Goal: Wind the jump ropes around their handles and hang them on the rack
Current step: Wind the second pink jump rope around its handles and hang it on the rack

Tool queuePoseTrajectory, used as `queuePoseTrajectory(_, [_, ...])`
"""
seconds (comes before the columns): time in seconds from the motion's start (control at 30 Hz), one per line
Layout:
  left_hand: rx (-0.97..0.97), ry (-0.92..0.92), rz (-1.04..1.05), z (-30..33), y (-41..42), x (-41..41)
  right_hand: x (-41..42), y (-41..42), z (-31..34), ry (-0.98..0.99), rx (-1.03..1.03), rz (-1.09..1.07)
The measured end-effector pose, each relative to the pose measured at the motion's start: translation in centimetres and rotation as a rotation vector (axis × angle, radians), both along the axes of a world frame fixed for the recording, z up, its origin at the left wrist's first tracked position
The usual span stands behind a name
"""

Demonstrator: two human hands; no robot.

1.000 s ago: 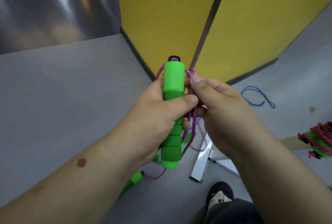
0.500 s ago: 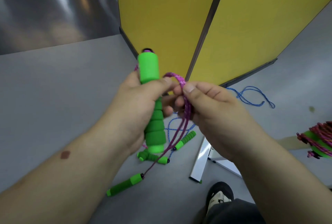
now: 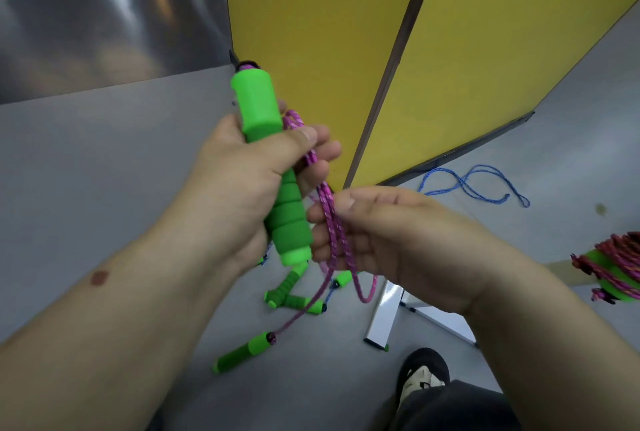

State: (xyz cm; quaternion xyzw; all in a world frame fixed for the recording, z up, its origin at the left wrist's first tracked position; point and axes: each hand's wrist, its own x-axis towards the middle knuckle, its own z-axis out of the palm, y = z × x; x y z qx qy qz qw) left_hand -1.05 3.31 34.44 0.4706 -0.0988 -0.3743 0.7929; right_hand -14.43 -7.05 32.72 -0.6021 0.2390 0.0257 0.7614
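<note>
jump rope handle (image 3: pixel 263 140) | left hand (image 3: pixel 242 181) grips it | right hand (image 3: pixel 391 240) pinches pink rope (image 3: pixel 332 219)

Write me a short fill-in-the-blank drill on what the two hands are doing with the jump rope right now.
1. The left hand grips a ribbed foam handle coloured ____.
2. The right hand pinches the braided ____ rope.
3. That rope's other green handle lies on the grey ____.
4. A loose thin rope beside the yellow panels is ____.

Missing words: green; pink; floor; blue
</note>
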Motion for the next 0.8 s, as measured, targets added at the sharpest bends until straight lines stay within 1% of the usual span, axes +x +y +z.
queuePoseTrajectory(0.07, [0.028,-0.028,0.044,0.0,0.3,0.9,-0.3,0.0,0.3,0.014,-0.038,-0.015])
queuePoseTrajectory(0.13, [0.077,-0.079,0.038,-0.2,0.4,0.9,-0.2,0.1,0.6,-0.024,-0.08,-0.089])
queuePoseTrajectory(0.2, [0.117,-0.13,-0.035,-0.7,0.5,0.0,0.1,0.1,0.6,-0.099,-0.112,-0.183])
queuePoseTrajectory(0.3, [0.125,-0.207,-0.182,-1.3,0.5,-1.6,0.5,0.2,0.4,-0.237,-0.182,-0.286])
queuePoseTrajectory(0.37, [0.142,-0.256,-0.242,-1.6,0.5,-2.0,0.6,0.2,0.4,-0.257,-0.254,-0.367])
queuePoseTrajectory(0.43, [0.168,-0.295,-0.279,-1.9,0.4,-2.1,0.6,0.0,0.4,-0.251,-0.238,-0.431])
queuePoseTrajectory(0.53, [0.159,-0.321,-0.285,-1.8,0.3,-2.5,0.6,-0.2,0.1,-0.237,-0.202,-0.426])
queuePoseTrajectory(0.57, [0.135,-0.308,-0.272,-1.6,0.2,-2.6,0.6,-0.1,0.1,-0.232,-0.154,-0.43])
queuePoseTrajectory(0.63, [0.073,-0.226,-0.212,-1.2,0.0,-2.4,0.7,0.1,0.2,-0.212,-0.001,-0.393])
queuePoseTrajectory(0.67, [0.051,-0.176,-0.171,-0.9,0.0,-2.1,0.6,0.2,0.3,-0.195,0.056,-0.326])
queuePoseTrajectory(0.73, [0.042,-0.106,-0.1,-0.5,0.0,-1.1,0.3,0.2,0.3,-0.125,0.05,-0.163])
queuePoseTrajectory(0.8, [0.034,-0.067,-0.05,-0.2,0.1,-0.1,0.0,0.2,0.1,-0.073,-0.034,-0.065])
